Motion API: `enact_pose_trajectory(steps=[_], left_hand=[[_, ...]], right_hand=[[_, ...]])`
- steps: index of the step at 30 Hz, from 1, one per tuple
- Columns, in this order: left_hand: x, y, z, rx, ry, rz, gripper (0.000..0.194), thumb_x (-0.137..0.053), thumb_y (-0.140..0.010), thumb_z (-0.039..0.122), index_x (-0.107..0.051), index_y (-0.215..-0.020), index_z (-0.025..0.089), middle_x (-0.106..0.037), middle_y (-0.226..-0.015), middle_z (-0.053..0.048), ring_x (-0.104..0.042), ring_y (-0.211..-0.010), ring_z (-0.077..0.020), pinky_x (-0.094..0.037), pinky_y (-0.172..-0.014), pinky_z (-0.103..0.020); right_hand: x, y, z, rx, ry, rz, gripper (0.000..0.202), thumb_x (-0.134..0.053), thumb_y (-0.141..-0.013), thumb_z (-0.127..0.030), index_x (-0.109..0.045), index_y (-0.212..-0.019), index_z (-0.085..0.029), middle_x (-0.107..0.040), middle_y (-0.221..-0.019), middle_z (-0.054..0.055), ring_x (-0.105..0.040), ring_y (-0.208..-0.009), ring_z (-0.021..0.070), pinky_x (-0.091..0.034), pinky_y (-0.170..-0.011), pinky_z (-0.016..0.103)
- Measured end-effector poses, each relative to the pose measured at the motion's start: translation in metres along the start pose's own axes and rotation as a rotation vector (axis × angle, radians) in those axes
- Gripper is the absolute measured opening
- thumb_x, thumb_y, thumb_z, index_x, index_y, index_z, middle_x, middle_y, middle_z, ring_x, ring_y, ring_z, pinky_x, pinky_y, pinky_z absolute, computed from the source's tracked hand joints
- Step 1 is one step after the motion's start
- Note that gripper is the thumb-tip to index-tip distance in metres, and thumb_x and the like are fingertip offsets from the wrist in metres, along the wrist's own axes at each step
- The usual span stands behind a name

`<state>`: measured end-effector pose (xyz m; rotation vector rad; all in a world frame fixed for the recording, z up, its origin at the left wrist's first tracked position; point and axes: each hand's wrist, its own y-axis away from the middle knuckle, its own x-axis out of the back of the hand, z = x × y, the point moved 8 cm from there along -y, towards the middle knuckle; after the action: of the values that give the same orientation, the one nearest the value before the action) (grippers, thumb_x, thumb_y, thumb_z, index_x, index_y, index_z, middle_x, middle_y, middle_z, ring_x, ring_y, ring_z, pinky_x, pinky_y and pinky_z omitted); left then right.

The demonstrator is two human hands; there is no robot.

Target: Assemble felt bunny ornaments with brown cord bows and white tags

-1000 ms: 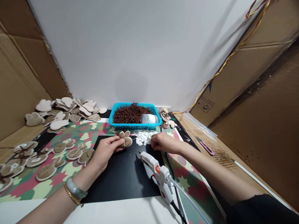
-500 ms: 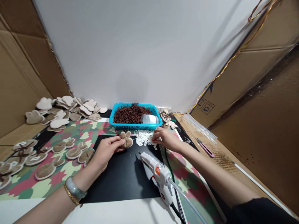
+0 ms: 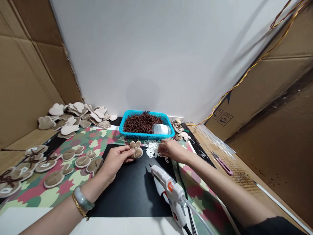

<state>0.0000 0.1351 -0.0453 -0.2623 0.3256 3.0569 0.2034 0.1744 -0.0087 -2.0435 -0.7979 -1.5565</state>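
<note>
I count two hands, one left hand (image 3: 115,160) and one right hand (image 3: 174,150), and two bands, one bangle (image 3: 83,197) and one gold bracelet (image 3: 77,205). There's one little bunny (image 3: 139,152) in my fingers. I see four plain bunnies (image 3: 53,179); the bunnies with bows (image 3: 45,165) overlap, so I can't tell how many. There's one glue gun (image 3: 162,176), one blue basket (image 3: 146,135), one jar (image 3: 160,129) and one pink snipper (image 3: 224,165). The brown strings (image 3: 138,124), white tags (image 3: 151,148) and heaped shapes (image 3: 69,130) are too many to count

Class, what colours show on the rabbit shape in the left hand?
The rabbit shape is tan with a paler edge, seen in the head view.
</note>
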Motion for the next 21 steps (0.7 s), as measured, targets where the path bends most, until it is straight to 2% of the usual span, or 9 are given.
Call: enact_pose_trajectory(steps=[6, 14, 17, 21], left_hand=[[0.002, -0.002, -0.003, 0.005, 0.007, 0.013, 0.032, -0.084, -0.062, 0.039, -0.081, -0.085, 0.016, -0.077, -0.09, -0.008, -0.068, -0.08, -0.0174, -0.054, -0.069, -0.022], [0.004, -0.005, -0.009, 0.057, 0.061, 0.027, 0.032, -0.086, -0.06, 0.036, -0.081, -0.084, 0.016, -0.078, -0.093, -0.009, -0.07, -0.083, -0.0186, -0.057, -0.073, -0.025], [0.003, -0.004, -0.009, 0.068, 0.059, 0.025, 0.032, -0.085, -0.06, 0.036, -0.081, -0.085, 0.015, -0.078, -0.094, -0.009, -0.07, -0.083, -0.0181, -0.057, -0.073, -0.024], [0.005, -0.004, -0.007, 0.053, 0.038, 0.046, 0.031, -0.084, -0.061, 0.037, -0.08, -0.082, 0.015, -0.077, -0.092, -0.009, -0.069, -0.081, -0.017, -0.056, -0.071, -0.023]], right_hand=[[-0.001, -0.005, 0.001, -0.052, -0.062, -0.049, 0.014, -0.067, -0.077, -0.002, -0.068, -0.08, -0.015, -0.067, -0.084, 0.003, -0.058, -0.075, 0.0142, -0.038, -0.065, 0.022], [-0.002, -0.004, 0.001, -0.06, -0.095, -0.009, 0.016, -0.063, -0.075, 0.002, -0.066, -0.072, -0.014, -0.066, -0.077, 0.004, -0.058, -0.071, 0.0148, -0.039, -0.062, 0.022], [0.002, 0.002, -0.001, -0.059, -0.115, 0.047, 0.015, -0.062, -0.077, 0.0, -0.067, -0.074, -0.014, -0.066, -0.083, 0.006, -0.059, -0.075, 0.0159, -0.041, -0.065, 0.023], [0.018, 0.007, -0.01, -0.047, -0.281, 0.158, 0.015, -0.062, -0.082, -0.005, -0.069, -0.073, -0.015, -0.066, -0.072, 0.003, -0.057, -0.065, 0.0138, -0.041, -0.061, 0.023]])
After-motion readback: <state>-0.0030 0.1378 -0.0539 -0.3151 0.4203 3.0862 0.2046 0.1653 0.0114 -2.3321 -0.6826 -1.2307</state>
